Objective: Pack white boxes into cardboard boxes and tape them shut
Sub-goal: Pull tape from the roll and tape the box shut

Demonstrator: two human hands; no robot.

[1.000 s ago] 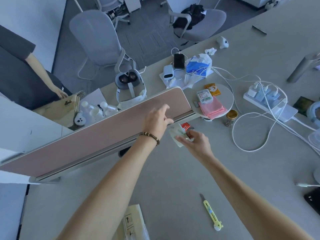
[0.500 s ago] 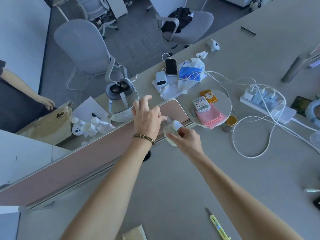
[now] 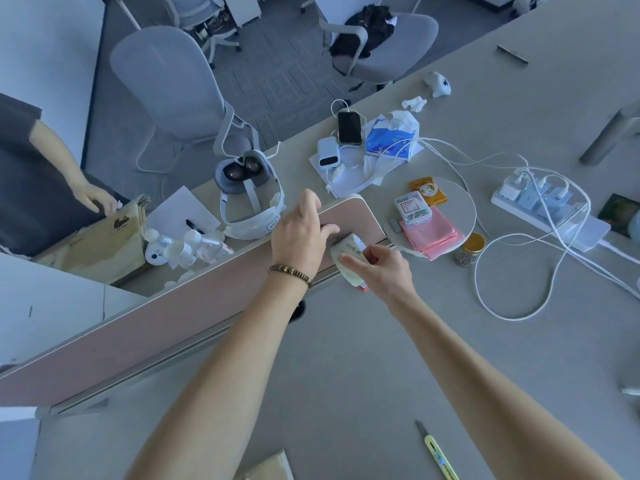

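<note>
While the desk [image 3: 346, 358] fills most of my view, little on it speaks of packing done: no cardboard box stands filled or taped that I can see. Pink partition [image 3: 180, 303] runs across the left, dividing my side from the far one. Beyond it, a stack of flat cardboard [image 3: 100, 244] under another person's hand [image 3: 95, 200], plus a headset [image 3: 247, 199]. A corner of flat cardboard [image 3: 273, 467] also pokes in at the bottom edge, unassembled as far as I can tell.

My left hand [image 3: 299, 233] hovers at the partition's top edge, fingers loosely curled, holding nothing I can make out. My right hand [image 3: 382, 270] grips a small white box [image 3: 349, 256] with green print, just beside the partition's end and nearly touching the left thumb.

Yellow utility knife [image 3: 438, 453] lies near me on the desk, untouched. No tape roll in view.

Judgement: task at its very start. One white box in hand; carton still to be formed, filled, taped.
</note>
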